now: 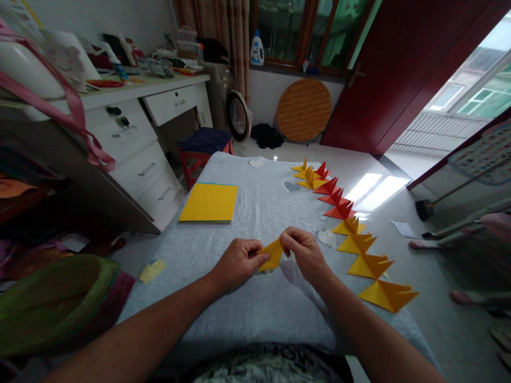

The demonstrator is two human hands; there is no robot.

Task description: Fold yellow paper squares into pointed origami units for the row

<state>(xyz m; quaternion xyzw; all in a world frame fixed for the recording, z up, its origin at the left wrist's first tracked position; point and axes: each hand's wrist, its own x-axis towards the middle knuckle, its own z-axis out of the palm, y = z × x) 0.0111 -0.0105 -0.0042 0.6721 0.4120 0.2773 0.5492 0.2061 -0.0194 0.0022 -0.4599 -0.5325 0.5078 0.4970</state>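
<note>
Between my two hands is a small piece of folded yellow paper (272, 255), raised a little over the cloth. My left hand (241, 261) pinches its left side between thumb and fingers. At the upper right corner my right hand (302, 249) grips the paper with its fingertips. Left of my hands lies a stack of square paper sheets (209, 203), yellow on top. Along the right side stands a row of folded paper pieces, with yellow ones (386, 294) near me, red ones (338, 208) in the middle and a few more yellow ones (309, 177) at the far end.
A pale blue quilted cloth (247, 191) covers the work surface. To the left are a white desk (131, 143) with drawers, a stool (205, 143) and a green-rimmed basket (59, 298). A washing machine (238, 117) with its door ajar and a round wooden board (304, 110) stand behind.
</note>
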